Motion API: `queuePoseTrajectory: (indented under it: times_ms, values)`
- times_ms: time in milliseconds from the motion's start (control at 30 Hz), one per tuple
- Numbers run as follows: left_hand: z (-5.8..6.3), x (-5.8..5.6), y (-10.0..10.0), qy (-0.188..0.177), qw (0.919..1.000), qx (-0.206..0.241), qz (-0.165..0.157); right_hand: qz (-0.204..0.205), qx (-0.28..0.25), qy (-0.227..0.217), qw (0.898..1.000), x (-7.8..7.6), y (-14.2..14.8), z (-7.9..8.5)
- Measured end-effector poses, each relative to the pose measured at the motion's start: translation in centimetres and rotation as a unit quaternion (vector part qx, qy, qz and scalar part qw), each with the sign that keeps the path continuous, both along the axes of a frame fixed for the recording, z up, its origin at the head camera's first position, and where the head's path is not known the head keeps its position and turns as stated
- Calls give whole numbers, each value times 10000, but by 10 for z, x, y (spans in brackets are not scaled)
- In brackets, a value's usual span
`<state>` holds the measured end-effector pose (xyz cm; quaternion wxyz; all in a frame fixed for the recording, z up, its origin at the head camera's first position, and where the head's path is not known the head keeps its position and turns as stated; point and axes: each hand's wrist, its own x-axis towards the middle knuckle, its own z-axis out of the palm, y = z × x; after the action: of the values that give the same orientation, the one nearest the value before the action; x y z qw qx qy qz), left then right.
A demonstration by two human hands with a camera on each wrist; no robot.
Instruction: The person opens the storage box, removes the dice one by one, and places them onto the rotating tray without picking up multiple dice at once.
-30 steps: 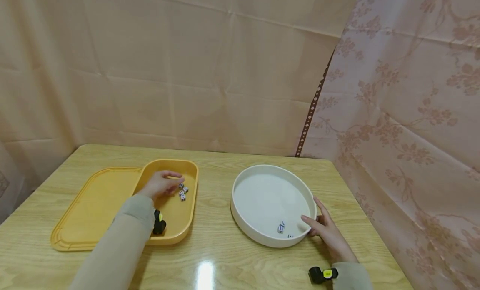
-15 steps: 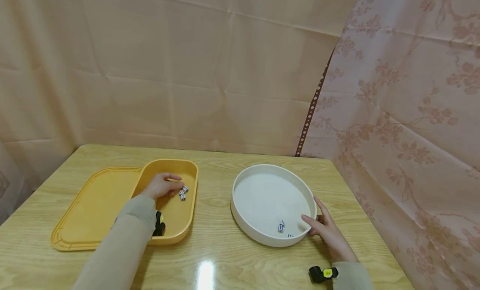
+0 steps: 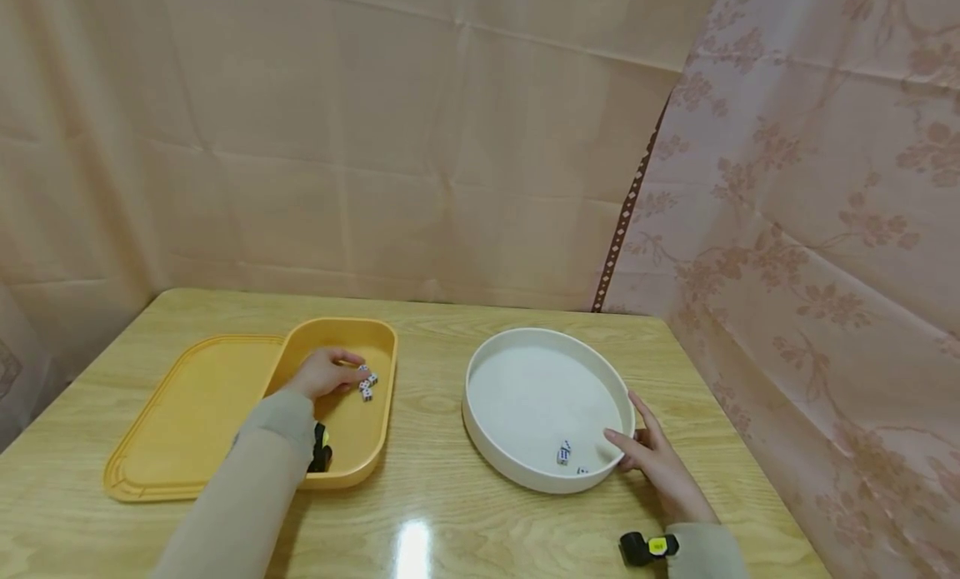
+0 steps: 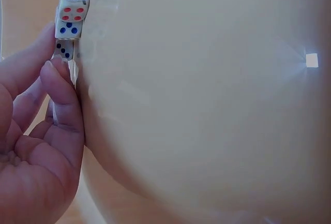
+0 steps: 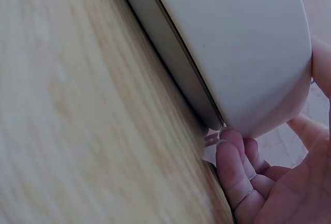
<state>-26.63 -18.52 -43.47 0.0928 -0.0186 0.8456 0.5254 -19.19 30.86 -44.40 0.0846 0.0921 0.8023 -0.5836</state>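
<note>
In the head view my left hand (image 3: 324, 374) reaches into a deep yellow tray (image 3: 363, 446) at the left. Its thumb and index finger pinch a white die (image 4: 63, 49), shown in the left wrist view right against several other dice (image 4: 72, 12) with blue and red pips. My right hand (image 3: 660, 471) grips the near right rim of a round white tray (image 3: 532, 387), thumb over the edge. In the right wrist view its other fingers (image 5: 232, 169) curl below the white tray's wall. A few dice (image 3: 563, 454) lie inside the white tray near its front.
A flat yellow lid (image 3: 202, 412) lies left of the yellow tray, partly under my left forearm. Both trays stand on a wood-grain table (image 3: 435, 446), with a gap between them. Curtains (image 3: 420, 146) hang behind the table and along its right side.
My left hand has lowered slightly and its fingertips have closed onto a die beside the cluster. My right hand and the white tray have stayed in place.
</note>
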Motion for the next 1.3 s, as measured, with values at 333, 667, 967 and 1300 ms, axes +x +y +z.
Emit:
queuePoseTrajectory:
  times_ms: [333, 667, 967, 1300]
  values:
    - [1, 0, -1, -45, 9999, -153, -31, 32, 74, -61, 9999, 0, 0, 1]
    - [3, 2, -1, -73, 9997, -224, -69, 28, 33, 0, 10000, 1, -1, 0]
    - [1, -1, 0, -170, 9997, -155, 61, 9, 61, -40, 10000, 1, 0, 1]
    - [-2, -3, 0, -279, 9996, 24, 92, -9, 22, -37, 10000, 1, -1, 1]
